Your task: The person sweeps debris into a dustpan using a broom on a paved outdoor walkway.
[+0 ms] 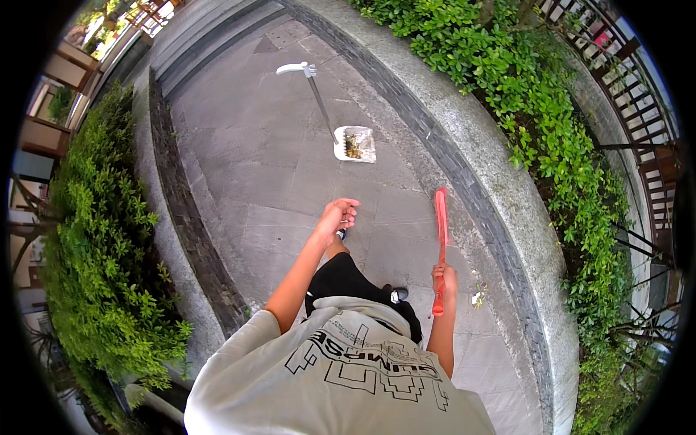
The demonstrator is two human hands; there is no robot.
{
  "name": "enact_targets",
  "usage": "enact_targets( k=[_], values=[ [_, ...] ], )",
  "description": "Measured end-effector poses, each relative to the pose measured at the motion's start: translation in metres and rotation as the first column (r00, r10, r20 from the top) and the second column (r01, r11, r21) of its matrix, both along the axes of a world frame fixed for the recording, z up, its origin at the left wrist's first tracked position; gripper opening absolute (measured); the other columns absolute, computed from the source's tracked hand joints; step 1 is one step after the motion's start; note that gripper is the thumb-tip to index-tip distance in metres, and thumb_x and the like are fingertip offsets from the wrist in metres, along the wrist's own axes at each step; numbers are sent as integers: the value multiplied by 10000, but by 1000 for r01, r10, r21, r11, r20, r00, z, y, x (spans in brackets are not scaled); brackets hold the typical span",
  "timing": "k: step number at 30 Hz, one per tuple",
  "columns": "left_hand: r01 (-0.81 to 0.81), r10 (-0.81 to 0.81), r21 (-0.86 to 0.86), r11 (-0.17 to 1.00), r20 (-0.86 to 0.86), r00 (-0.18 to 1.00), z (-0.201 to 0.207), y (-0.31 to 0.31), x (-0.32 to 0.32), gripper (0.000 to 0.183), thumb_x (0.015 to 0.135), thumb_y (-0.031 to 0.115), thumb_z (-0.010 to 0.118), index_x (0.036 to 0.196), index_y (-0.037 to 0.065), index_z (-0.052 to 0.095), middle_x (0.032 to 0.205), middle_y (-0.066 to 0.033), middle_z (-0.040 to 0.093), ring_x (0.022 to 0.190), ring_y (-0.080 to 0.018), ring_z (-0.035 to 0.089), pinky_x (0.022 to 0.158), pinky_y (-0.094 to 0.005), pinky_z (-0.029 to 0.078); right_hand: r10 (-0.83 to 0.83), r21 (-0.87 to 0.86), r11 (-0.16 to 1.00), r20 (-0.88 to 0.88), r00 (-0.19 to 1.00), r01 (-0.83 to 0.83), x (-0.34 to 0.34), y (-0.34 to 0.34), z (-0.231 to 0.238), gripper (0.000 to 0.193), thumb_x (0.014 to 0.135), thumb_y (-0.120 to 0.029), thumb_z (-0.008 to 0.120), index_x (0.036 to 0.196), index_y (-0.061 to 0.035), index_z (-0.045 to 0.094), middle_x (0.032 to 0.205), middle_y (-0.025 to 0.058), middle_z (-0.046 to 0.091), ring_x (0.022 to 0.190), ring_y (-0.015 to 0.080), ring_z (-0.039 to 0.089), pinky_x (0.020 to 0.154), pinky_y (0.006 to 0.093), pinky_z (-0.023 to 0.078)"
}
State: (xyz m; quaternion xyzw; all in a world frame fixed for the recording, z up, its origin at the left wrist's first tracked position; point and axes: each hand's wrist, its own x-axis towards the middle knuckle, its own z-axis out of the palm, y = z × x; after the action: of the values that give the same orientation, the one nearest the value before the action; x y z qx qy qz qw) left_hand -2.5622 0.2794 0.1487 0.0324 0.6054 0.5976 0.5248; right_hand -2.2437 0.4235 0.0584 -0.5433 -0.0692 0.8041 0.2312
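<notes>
My right hand (445, 278) is closed round the grip of long red tongs (442, 217), which point forward above the paving. Ahead of my body hangs my left hand (339, 215), holding nothing, its fingers loosely bent and apart. Farther forward on the ground sits a white dustpan (341, 149) with a long grey pole and a white handle top. Brown and yellowish debris (354, 146) lies in its pan. Small white and yellow scraps (478, 296) are on the paving to the right of my right hand.
Grey stone paving (268, 174) runs ahead between two curved stone borders. Low green bushes (109, 254) stand on the left, and more shrubs (522, 109) line the right border (500, 174). Steps (210, 36) rise at the far left. A slatted railing (638, 94) stands beyond the right shrubs.
</notes>
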Motion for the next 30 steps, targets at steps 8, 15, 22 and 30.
enact_targets(
  k=[8,15,22,30],
  values=[
    [-236,-75,-181,955,-914,398,-40,78,-271,304,751,170,536,1009,12,505,899,-105,542,847,-277,542,746,-351,442,69,-6,998,16,997,-69,-265,4,-4,45,772,35,416,797,14,448,634,40,433,465,58,383,378,176,323],
    [-270,-423,-364,891,-881,-210,-15,160,-431,573,691,225,635,1182,54,395,1226,-146,388,1184,-317,330,958,-438,301,149,-49,987,-88,985,-154,-364,20,45,52,805,-10,454,830,35,447,659,59,455,476,55,407,385,157,328],
    [-229,-726,-689,688,-661,-191,-44,171,-466,574,683,328,653,1159,93,436,1228,-139,421,1171,-320,357,964,-470,279,257,116,959,12,966,-257,-405,34,73,50,782,-10,458,751,29,463,650,77,477,453,61,410,381,175,325],
    [375,-886,-837,398,-457,-80,-17,175,-395,382,706,424,614,943,124,612,765,-89,645,781,-251,622,679,-366,489,206,173,963,27,978,-207,-378,52,88,53,775,2,444,744,42,459,633,61,468,443,57,400,373,175,309]
  ],
)
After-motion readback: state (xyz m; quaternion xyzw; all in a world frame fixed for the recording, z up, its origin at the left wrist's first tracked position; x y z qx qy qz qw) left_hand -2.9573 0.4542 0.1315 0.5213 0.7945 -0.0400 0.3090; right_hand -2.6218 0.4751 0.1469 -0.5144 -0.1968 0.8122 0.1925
